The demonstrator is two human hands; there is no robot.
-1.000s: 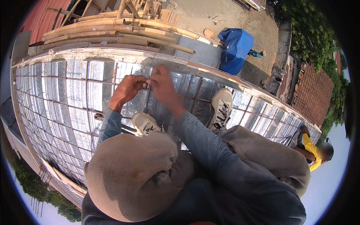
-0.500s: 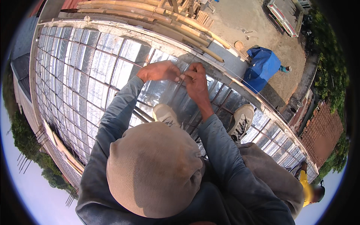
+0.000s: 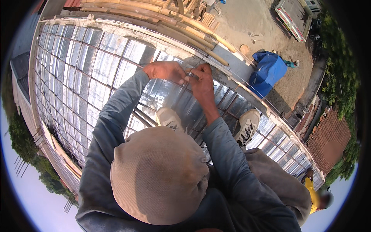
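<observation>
My left hand point(image 3: 167, 72) and my right hand point(image 3: 201, 82) meet fingertip to fingertip near the far edge of a steel bar grid point(image 3: 121, 57). The fingers of both are pinched together, and whatever lies between them is too small to make out. Shiny corrugated metal decking point(image 3: 101, 63) spreads beneath the bars. My shoes, the left shoe point(image 3: 169, 117) and the right shoe point(image 3: 248, 124), stand on this grid just nearer than the hands.
A rough concrete edge point(image 3: 170, 42) runs beyond my hands, with bamboo poles point(image 3: 185, 31) past it. Lower down lie a blue tarp point(image 3: 267, 73) and a parked truck point(image 3: 292, 17). A person in yellow point(image 3: 312, 195) is at the far right. Trees point(image 3: 336, 69) stand beyond.
My hands stay together at nearly the same spot; the fingers have shifted slightly, the right hand's most. By the blue tarp, a figure in green shows more fully.
</observation>
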